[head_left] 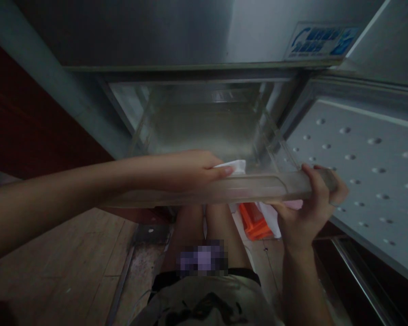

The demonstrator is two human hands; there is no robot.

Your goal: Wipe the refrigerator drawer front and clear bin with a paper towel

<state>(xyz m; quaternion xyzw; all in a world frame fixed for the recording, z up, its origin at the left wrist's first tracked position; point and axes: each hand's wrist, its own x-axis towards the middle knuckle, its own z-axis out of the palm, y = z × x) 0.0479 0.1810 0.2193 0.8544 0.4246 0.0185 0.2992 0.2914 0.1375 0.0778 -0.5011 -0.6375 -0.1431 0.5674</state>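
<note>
A clear plastic drawer [251,188] is pulled out of the lower compartment of a refrigerator, its front edge lying across my lap area. My right hand [313,199] grips the right end of that front edge, fingers over the top and thumb below. My left hand [204,171] reaches across from the left just over the drawer's front wall. Between its thumb and fingers is a white cloth [238,166], folded or bunched; whether it is fabric or paper I cannot tell. The visible drawer floor looks bare and hazy.
The open refrigerator door [367,158], with a bumpy inner panel, stands on the right. Above is the grey upper door [177,31] with a blue-lettered sticker [323,40]. An orange item [255,222] lies on the floor [71,258] below the drawer.
</note>
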